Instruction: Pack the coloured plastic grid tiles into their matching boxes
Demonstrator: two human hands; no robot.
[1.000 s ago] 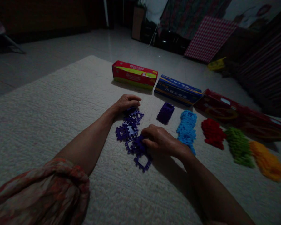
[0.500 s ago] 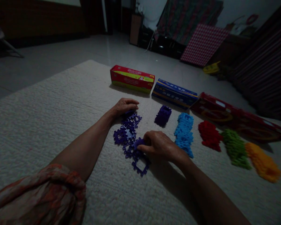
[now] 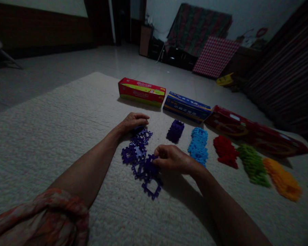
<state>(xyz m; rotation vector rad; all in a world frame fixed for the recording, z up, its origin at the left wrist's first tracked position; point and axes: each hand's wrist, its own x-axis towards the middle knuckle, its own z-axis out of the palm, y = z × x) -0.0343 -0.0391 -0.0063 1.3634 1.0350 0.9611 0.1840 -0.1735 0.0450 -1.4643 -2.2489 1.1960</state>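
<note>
My right hand [image 3: 171,159] pinches a purple interlocking plastic piece [image 3: 151,164] between thumb and fingers, holding it at the near part of a loose purple heap. These toothed pieces [image 3: 137,150] lie overlapped on the pale quilted mat, some square with open middles; one open frame [image 3: 152,187] is nearest me. At the heap's far end rests my left hand [image 3: 133,122], fingers loosely stretched to the right and over the edge of the pieces. Its palm side is hidden, and I see nothing gripped in it.
A neat purple stack [image 3: 176,131] stands right of the heap. Beyond it run light blue [image 3: 198,147], red [image 3: 226,151], green [image 3: 254,165] and orange [image 3: 283,179] stacks. Behind are a red-and-yellow box [image 3: 141,93], a blue box [image 3: 187,106] and a long dark red box [image 3: 256,131].
My right hand has tilted the pinched purple piece, which now shows more of its face. My left hand stays by the heap. The whole view has shifted slightly.
</note>
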